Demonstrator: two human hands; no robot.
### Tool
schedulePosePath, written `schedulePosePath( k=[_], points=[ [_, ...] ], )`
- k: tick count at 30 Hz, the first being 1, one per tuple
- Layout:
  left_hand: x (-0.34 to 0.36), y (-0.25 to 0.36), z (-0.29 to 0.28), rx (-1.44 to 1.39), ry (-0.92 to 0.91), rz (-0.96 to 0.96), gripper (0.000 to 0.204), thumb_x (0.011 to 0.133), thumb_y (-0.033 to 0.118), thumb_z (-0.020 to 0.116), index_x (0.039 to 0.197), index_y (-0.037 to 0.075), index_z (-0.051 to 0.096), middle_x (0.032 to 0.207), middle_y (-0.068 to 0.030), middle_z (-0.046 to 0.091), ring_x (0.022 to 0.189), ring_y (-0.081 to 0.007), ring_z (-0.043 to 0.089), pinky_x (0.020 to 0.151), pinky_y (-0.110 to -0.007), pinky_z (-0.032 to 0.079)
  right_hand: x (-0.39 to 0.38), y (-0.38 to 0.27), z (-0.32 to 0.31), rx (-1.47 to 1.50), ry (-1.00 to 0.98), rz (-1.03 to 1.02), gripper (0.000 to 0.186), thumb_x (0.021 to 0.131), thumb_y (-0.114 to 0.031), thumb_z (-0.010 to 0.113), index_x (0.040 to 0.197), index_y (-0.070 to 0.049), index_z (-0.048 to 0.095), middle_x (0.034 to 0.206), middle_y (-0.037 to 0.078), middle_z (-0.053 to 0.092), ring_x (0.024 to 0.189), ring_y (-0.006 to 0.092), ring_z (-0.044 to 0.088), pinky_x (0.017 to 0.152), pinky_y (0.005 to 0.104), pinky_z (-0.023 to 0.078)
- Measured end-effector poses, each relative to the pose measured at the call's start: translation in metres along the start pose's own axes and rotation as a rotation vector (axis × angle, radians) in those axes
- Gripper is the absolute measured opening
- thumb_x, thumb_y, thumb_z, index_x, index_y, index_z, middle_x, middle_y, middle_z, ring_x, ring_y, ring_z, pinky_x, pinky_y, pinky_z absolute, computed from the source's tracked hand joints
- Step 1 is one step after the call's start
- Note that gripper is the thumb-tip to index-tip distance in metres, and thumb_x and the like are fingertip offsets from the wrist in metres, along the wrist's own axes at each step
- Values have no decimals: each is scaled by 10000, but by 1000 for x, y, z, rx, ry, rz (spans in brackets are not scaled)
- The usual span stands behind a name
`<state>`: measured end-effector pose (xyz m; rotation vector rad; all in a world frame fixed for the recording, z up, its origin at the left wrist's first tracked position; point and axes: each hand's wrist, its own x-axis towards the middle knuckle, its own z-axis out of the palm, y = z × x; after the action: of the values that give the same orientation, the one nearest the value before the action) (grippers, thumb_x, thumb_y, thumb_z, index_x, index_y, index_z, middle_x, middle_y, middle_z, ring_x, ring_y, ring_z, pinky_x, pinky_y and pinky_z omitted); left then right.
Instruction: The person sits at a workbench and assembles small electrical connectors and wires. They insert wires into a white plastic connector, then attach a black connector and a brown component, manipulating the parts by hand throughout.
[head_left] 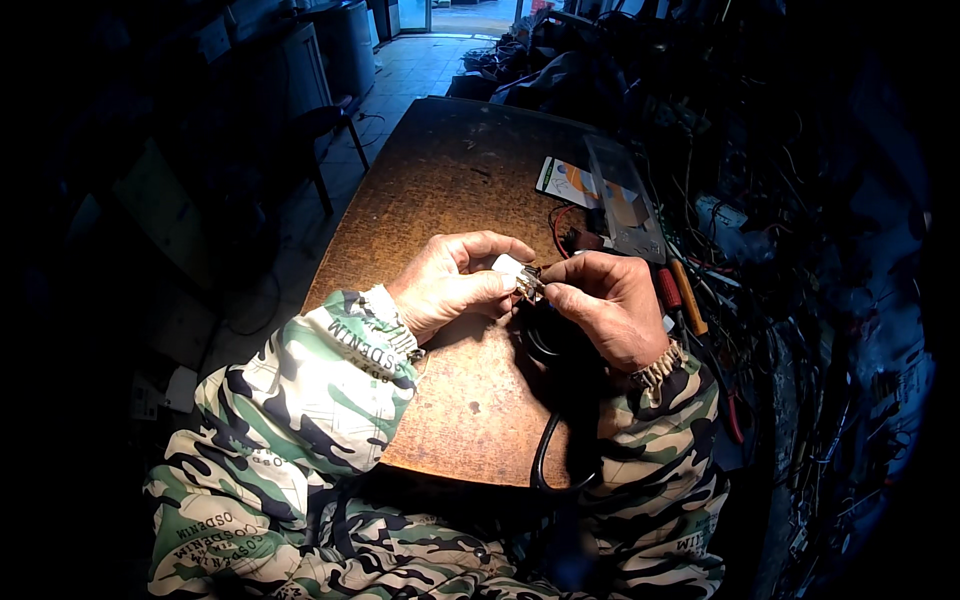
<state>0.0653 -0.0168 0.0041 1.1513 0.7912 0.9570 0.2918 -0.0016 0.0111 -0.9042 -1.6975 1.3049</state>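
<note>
Above the near half of the wooden table, my left hand [440, 288] is closed, its thumb and fingers gripping a small white part with metal contacts [507, 266]. From the other side my right hand [612, 308] is closed in a pinch at the metal end of the same part. What exactly lies between the right fingertips is too small to make out. A black cable [543, 455] loops below the hands and over the table's near edge. Whether it joins the white part is hidden by the fingers and shadow.
Right of the brown table [400, 215] lie a red-handled tool [669, 288] and a yellow-handled tool [689, 298]. A printed card [567, 181] and a clear plastic sheet [640, 215] rest at the far right. Tangled wires crowd the right side; a dark stool [318, 122] stands left.
</note>
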Motion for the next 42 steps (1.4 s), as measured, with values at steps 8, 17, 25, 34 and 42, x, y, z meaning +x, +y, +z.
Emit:
schedulePosePath(
  k=[8,17,25,34,42],
  points=[
    [-3,0,-3,92,-17,-5,388,945,91,663,1308,-4,566,1037,-67,681,882,-106,653,824,-253,555,4,12,9,-120,-1,-53,116,860,-21,674,917,78,696,792,110,711,711,127,655,621,274,522],
    [-3,-3,-4,181,-69,-7,421,965,110,640,1360,1,543,1061,-49,667,891,-101,647,808,-249,546,4,21,13,14,19,-42,133,878,-48,691,904,83,680,773,110,705,691,115,631,611,273,501],
    [-7,0,-2,207,-33,-14,435,971,142,646,1369,5,533,1077,-38,653,892,-99,650,825,-253,551,8,27,16,1,-5,-77,163,882,-64,708,938,88,693,790,121,716,708,116,645,636,251,513],
    [-2,-6,-3,27,-35,-6,456,966,117,644,1371,-27,491,1081,-91,653,931,-142,677,854,-297,580,9,16,-3,14,-81,43,168,873,-56,706,978,74,720,829,108,707,710,123,640,625,261,516],
    [-3,-1,-1,130,-22,-48,458,965,116,646,1366,-43,493,1032,-95,671,909,-144,683,833,-292,585,11,25,0,-33,-69,5,174,882,-84,685,925,82,714,755,91,691,670,119,625,610,259,505]
  ],
)
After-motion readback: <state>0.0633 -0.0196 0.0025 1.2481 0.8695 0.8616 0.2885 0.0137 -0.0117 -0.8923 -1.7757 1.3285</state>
